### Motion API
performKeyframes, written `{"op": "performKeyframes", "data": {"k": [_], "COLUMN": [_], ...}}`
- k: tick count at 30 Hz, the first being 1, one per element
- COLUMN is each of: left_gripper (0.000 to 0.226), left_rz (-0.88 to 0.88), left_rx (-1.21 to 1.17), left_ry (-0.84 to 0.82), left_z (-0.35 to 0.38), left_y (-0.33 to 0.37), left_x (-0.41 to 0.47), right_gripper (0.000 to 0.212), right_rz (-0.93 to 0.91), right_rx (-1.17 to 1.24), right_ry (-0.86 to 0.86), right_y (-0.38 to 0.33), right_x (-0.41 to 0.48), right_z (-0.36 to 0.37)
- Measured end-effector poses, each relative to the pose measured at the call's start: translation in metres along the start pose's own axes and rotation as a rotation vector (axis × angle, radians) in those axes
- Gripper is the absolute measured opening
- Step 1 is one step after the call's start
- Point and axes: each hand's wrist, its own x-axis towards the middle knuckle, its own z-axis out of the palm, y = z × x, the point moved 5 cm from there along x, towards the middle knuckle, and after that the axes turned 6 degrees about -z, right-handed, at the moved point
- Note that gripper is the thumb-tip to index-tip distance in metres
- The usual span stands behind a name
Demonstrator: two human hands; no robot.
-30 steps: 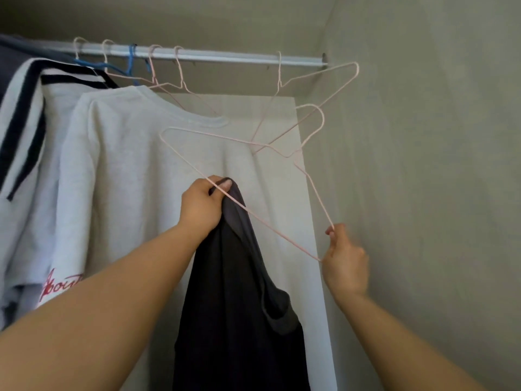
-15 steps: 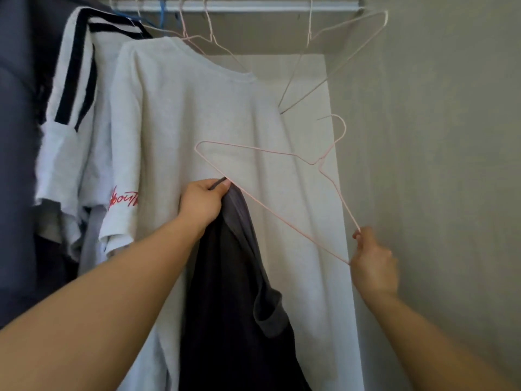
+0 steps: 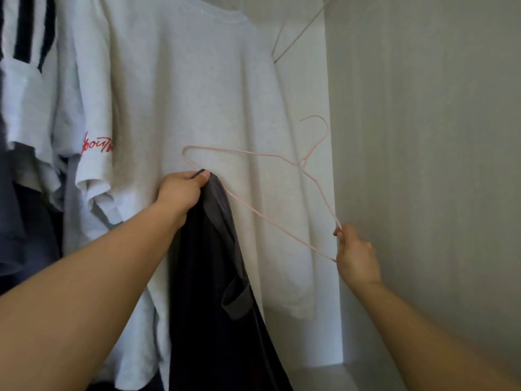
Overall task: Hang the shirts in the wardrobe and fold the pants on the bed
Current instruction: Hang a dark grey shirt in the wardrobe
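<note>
Left of the hanging white shirt (image 3: 183, 94), a striped shirt (image 3: 25, 52) crowds the frame's edge. In front of the white shirt your left hand (image 3: 180, 193) grips the top of the dark shirt (image 3: 208, 277), right against the pink hanger (image 3: 303, 162). Right of the white shirt your right hand (image 3: 356, 255) pinches the hanger's far corner, in the open gap before the wardrobe wall (image 3: 423, 165).

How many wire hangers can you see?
2. The right hand pinches a pink hanger, its far end at the left hand gripping the dark shirt; an empty hanger is cut off top right. Any under hung shirts are hidden.
</note>
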Motion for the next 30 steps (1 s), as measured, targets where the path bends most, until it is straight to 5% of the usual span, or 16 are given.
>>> {"op": "performKeyframes", "data": {"k": [13, 24, 30], "left_gripper": [0.024, 0.034, 0.039], "left_rz": [0.057, -0.044, -0.296], "left_rx": [0.33, 0.409, 0.251], "left_ry": [0.066, 0.021, -0.003], "left_z": [0.008, 0.001, 0.003], "left_y": [-0.037, -0.045, -0.042], "left_x": [-0.035, -0.045, -0.042], "right_gripper": [0.024, 0.028, 0.028], "right_rz": [0.356, 0.554, 0.495], "right_rx": [0.871, 0.96, 0.783], "right_ry": [-0.197, -0.056, -0.074], "right_y": [-0.05, -0.027, -0.004], "right_x": [0.003, -0.022, -0.039], "right_z": [0.013, 0.001, -0.004]}}
